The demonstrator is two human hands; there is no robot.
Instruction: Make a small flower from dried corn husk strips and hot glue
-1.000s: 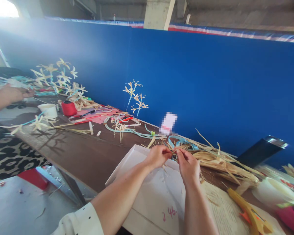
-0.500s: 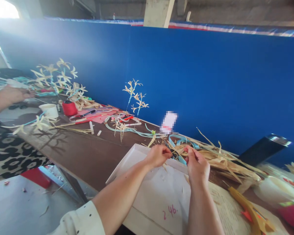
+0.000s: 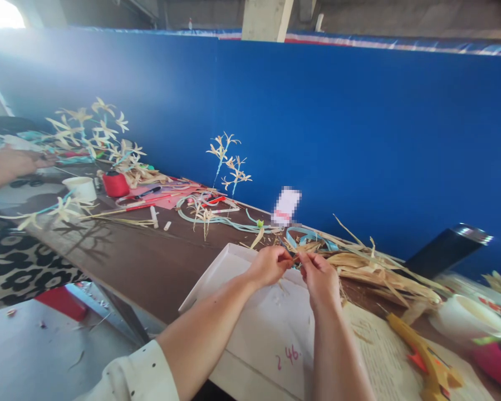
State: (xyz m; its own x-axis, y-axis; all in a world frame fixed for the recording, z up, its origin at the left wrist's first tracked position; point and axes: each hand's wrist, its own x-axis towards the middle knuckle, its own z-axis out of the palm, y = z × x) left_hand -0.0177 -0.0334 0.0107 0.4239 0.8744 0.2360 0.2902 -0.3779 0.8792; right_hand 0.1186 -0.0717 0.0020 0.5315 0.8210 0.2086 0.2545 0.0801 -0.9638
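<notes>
Above the far part of a white box lid (image 3: 250, 334), my two hands nearly meet. My left hand (image 3: 270, 266) is pinched at the fingertips, and so is my right hand (image 3: 320, 277). Something thin and tan seems to be between the fingertips, too small and hidden to name. Just beyond them lie pale blue ribbon (image 3: 304, 235) and dried husk strips (image 3: 361, 266), with the husks spreading to the right. Pink handwriting marks the lid.
A yellow glue gun (image 3: 428, 356) lies on printed paper at right, near a white cup (image 3: 470, 317) and a dark cylinder (image 3: 446, 250). Husk flowers (image 3: 104, 131) stand at left, by a red thread spool (image 3: 116, 184). Another person's hand (image 3: 19, 164) is at far left.
My right hand has moved left, closing the gap to my left hand, so the fingertips now almost touch. My left hand stays pinched in about the same place.
</notes>
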